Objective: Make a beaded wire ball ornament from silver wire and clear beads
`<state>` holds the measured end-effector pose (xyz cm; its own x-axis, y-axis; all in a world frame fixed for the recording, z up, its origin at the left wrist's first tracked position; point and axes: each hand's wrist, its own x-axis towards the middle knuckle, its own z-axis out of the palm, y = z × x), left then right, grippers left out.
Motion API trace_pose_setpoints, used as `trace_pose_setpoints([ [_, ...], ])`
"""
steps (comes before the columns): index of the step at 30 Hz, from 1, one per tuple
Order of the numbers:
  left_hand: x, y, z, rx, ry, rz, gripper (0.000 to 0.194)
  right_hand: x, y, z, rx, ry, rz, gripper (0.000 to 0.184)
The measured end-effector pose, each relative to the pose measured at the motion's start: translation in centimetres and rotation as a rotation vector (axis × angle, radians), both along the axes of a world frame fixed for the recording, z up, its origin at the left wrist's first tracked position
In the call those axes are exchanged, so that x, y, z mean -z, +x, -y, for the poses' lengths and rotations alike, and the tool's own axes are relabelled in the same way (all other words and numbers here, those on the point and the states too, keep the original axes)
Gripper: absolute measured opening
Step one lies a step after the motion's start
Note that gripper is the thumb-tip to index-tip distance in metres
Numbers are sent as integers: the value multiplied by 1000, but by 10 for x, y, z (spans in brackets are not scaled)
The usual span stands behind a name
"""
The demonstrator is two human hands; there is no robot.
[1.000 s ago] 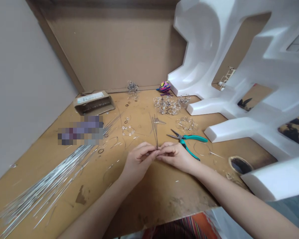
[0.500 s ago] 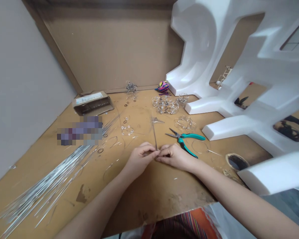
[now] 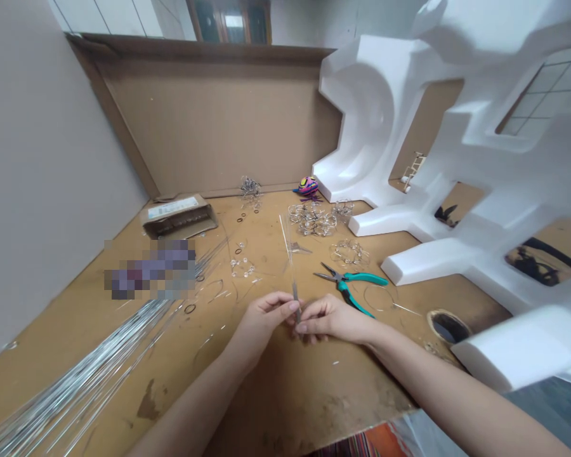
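Between my two hands a small bundle of thin metal wires point(image 3: 294, 289) stands nearly upright, its far ends fanning a little. My left hand point(image 3: 269, 315) pinches the bundle with thumb and fingers from the left. Just below, my right hand point(image 3: 328, 320) grips the wires' lower part from the right. Pliers point(image 3: 347, 278) with teal handles lie to the right of my hands, jaws pointing left. Beyond them is a ring of bent wire and clear beads point(image 3: 349, 252). Another beaded wire ring point(image 3: 242, 268) lies left of the bundle.
A long bundle of silvery wires point(image 3: 109, 349) stretches across the left side. An open cardboard box point(image 3: 181, 219) sits behind it. More beaded wire pieces point(image 3: 313, 220) and a colourful ball-like item point(image 3: 308, 185) lie at the back. White moulded foam point(image 3: 428, 260) borders the right.
The view has tilted upward. The wires, spread apart earlier, are now gathered closer, and more of their lower part shows between my hands. My right hand has shifted slightly lower on them.
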<state>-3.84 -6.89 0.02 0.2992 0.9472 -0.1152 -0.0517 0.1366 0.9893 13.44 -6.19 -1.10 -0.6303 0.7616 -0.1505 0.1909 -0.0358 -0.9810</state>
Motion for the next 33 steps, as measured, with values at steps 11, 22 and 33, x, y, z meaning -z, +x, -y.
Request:
trace_pose_setpoints([
  [11, 6, 6, -2, -53, 31, 43, 25, 4, 2, -2, 76, 46, 131, 36],
  [22, 5, -2, -7, -142, 24, 62, 29, -26, 55, 13, 362, 874, 962, 41],
  [33, 0, -1, -5, -52, -1, 126, 27, -24, 72, 8, 220, 706, 1416, 83],
])
